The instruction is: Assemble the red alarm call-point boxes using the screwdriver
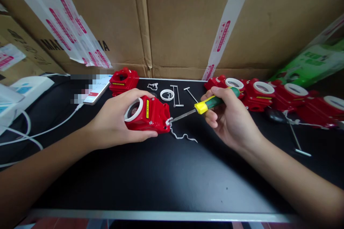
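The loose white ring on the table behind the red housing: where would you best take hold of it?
Probably by its rim, from above. The white ring lies flat on the black table with its hole open, so two fingers could pinch the thin wall, one inside, one outside. Metal pins lie close on its right.

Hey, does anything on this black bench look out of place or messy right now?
Mostly orderly. One oddity: a crinkled silver wire trails loose across the black tabletop from the red plastic housing the left hand grips, where the right hand points the green-and-yellow screwdriver.
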The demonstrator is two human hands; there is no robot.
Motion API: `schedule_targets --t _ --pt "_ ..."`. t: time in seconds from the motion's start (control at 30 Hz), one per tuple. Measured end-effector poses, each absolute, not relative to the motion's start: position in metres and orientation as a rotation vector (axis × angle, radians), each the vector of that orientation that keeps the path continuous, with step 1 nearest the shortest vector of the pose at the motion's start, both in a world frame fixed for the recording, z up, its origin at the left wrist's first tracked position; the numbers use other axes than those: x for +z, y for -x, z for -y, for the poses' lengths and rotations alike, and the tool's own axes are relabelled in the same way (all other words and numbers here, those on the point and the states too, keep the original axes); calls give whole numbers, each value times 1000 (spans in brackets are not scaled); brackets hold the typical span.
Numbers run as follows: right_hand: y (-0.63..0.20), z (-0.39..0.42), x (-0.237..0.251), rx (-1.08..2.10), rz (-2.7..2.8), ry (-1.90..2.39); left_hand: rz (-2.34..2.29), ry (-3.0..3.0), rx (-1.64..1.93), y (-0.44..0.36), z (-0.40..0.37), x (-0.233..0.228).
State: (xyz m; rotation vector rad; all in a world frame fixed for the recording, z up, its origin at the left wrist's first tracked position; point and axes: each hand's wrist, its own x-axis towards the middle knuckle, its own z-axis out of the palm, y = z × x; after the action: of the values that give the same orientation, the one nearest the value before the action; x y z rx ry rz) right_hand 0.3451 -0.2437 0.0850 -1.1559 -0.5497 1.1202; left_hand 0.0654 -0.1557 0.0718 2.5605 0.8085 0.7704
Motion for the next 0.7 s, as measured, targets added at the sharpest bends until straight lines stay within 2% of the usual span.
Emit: schedule_targets --t 0.7 --pt "-343 256 87 928 867 1024 -1046 -2584 775 -69 157 76"
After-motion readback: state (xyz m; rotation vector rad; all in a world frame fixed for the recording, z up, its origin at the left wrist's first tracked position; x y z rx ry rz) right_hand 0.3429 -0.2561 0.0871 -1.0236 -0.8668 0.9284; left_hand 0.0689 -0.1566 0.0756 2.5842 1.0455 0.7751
